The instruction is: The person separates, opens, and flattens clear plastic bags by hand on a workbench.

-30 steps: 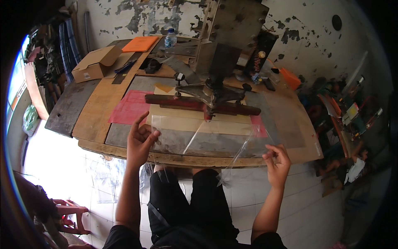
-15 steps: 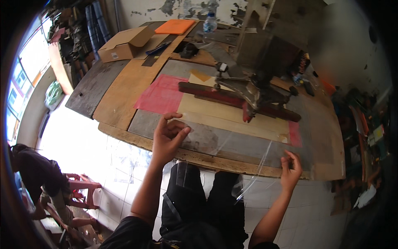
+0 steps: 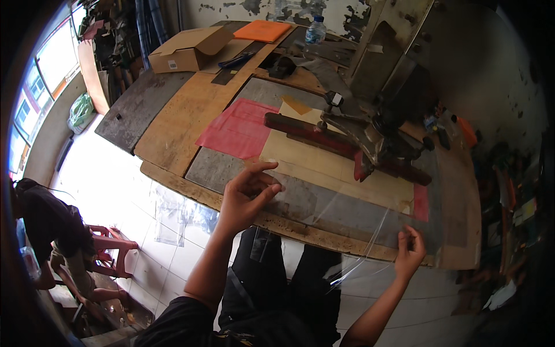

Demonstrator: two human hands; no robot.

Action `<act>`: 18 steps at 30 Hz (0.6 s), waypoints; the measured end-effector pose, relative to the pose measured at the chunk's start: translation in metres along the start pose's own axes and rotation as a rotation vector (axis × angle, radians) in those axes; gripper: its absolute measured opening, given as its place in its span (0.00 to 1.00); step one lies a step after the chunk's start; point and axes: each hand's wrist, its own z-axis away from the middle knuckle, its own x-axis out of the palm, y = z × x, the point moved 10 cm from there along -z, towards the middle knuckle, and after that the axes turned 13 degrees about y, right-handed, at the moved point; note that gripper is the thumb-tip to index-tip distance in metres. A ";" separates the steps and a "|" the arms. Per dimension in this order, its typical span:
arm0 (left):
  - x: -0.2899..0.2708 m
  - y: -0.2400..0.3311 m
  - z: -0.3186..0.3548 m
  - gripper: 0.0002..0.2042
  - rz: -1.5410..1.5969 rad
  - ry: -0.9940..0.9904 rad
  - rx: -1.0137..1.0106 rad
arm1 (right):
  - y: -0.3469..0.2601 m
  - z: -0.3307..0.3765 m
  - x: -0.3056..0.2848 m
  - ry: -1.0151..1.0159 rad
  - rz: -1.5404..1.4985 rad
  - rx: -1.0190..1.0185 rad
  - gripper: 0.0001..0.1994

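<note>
A clear plastic sheet (image 3: 374, 234), visible mainly by its glare lines, stretches between my hands over the table's front edge and hangs toward my lap. My left hand (image 3: 244, 199) pinches its left side, thumb and fingers curled. At the right, my right hand (image 3: 409, 253) has its fingers closed on the other side of the sheet. Just beyond my hands is a press machine with a long dark red bar (image 3: 341, 147). Under the bar lies a cream strip (image 3: 315, 163), with pink sheeting (image 3: 234, 130) at its left end.
A cardboard box (image 3: 182, 51), an orange folder (image 3: 263, 31) and a water bottle (image 3: 315, 30) stand or lie at the back of the wooden table (image 3: 167, 130). Another person (image 3: 52, 222) is at the lower left beside a red stool (image 3: 118, 246). Cluttered shelves (image 3: 514, 208) line the right.
The view has shifted, so table and machine appear slightly further right. Both hands keep their hold on the plastic sheet, with little movement relative to the table.
</note>
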 end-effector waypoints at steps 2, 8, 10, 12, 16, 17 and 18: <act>0.000 0.001 0.001 0.22 0.011 0.009 0.003 | 0.003 0.001 0.000 0.000 0.006 0.008 0.13; -0.002 0.002 0.002 0.23 -0.064 0.009 0.045 | 0.005 0.003 0.003 -0.015 -0.034 0.039 0.14; 0.000 0.004 0.003 0.23 -0.091 0.011 0.050 | 0.007 0.003 0.003 -0.010 -0.034 0.047 0.13; -0.001 0.008 0.003 0.21 -0.071 0.068 0.065 | 0.007 0.003 0.003 -0.007 -0.029 0.052 0.13; -0.001 0.002 0.001 0.19 -0.067 0.066 0.044 | 0.000 0.002 0.002 0.000 -0.011 0.069 0.13; -0.002 0.001 0.001 0.19 -0.088 0.080 0.060 | -0.002 0.002 0.001 0.005 -0.007 0.069 0.13; -0.003 0.002 0.001 0.18 -0.109 0.095 0.077 | -0.003 0.001 0.002 0.001 -0.001 0.063 0.13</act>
